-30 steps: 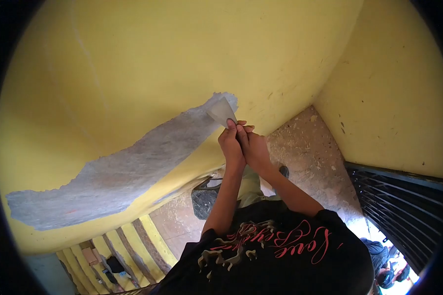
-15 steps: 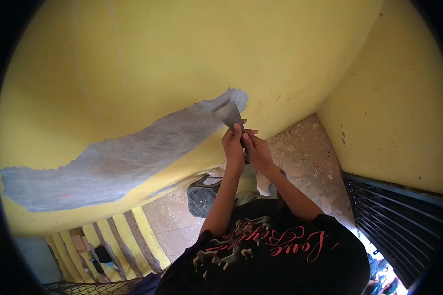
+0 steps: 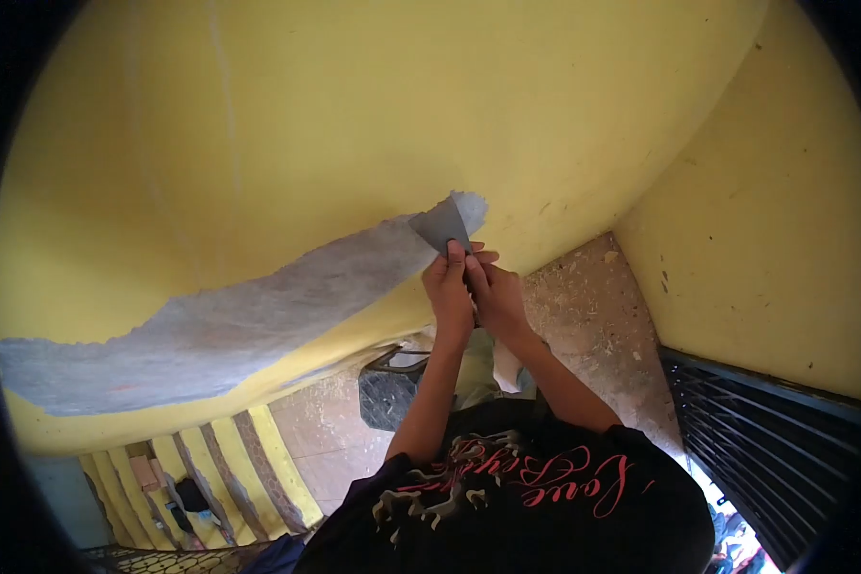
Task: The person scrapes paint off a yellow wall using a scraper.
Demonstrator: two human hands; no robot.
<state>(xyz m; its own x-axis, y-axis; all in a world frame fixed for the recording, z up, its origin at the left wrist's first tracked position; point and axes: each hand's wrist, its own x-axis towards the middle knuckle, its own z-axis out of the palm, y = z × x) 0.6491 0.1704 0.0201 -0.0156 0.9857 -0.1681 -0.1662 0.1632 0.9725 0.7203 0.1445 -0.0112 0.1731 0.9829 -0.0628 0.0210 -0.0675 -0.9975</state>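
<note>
A scraper with a wide grey metal blade (image 3: 440,226) is held in both hands against the yellow wall (image 3: 354,115). The blade lies over the right end of a long bare grey patch (image 3: 258,311). My left hand (image 3: 448,287) is closed round the scraper, its thumb on the base of the blade. My right hand (image 3: 496,292) is pressed beside it, fingers wrapped round the handle, which is mostly hidden between the palms.
Below the wall is a speckled brown floor (image 3: 584,306) with a dark octagonal stool (image 3: 387,397). Yellow-edged steps (image 3: 277,469) holding small items are at lower left. A black metal gate (image 3: 765,430) stands at right, with people partly visible beyond it.
The view has shifted, with the wall patch lower than half a second ago. Both hands keep hold of the scraper, whose blade has tilted slightly and moved a little left.
</note>
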